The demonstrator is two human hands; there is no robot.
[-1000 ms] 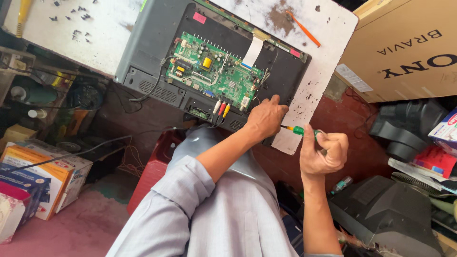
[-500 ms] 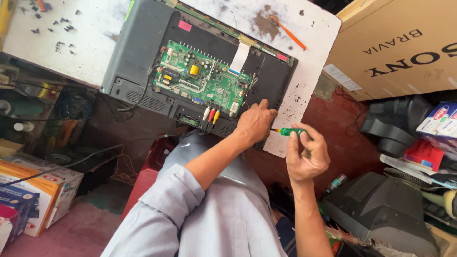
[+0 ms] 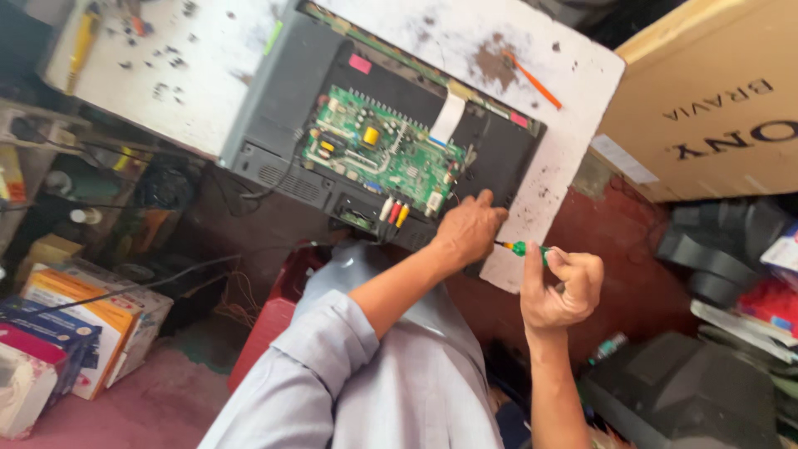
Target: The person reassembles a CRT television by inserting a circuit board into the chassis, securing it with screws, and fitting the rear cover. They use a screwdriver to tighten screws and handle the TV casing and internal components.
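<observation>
Change since earlier frame: the view has swung a little, so the opened panel sits further left in the picture; both hands remain at its near right corner, the right hand raised slightly and its thumb more upright.

Head view, left hand: the left hand (image 3: pixel 468 233) lies palm down on the near right corner of the opened television back (image 3: pixel 291 108), fingers curled over the dark edge, gripping nothing separate. It appears to press the set flat so it stays put while the tool works.

Head view, right hand: the right hand (image 3: pixel 561 283) is closed round a green-handled screwdriver (image 3: pixel 522 248), thumb up along the handle. The shaft points left toward the corner under the left hand; the tip is hidden behind that hand.

Head view, circuit board: a green circuit board (image 3: pixel 378 150) sits in the middle of the set, a white ribbon cable (image 3: pixel 447 116) running from its far edge, coloured jacks along its near edge.

Head view, table: the set lies on a stained white table (image 3: pixel 565 100), an orange tool (image 3: pixel 532 79) at the far right.

Head view, surroundings: a cardboard box (image 3: pixel 715 108) stands right, cartons (image 3: pixel 75 324) lie near left.
</observation>
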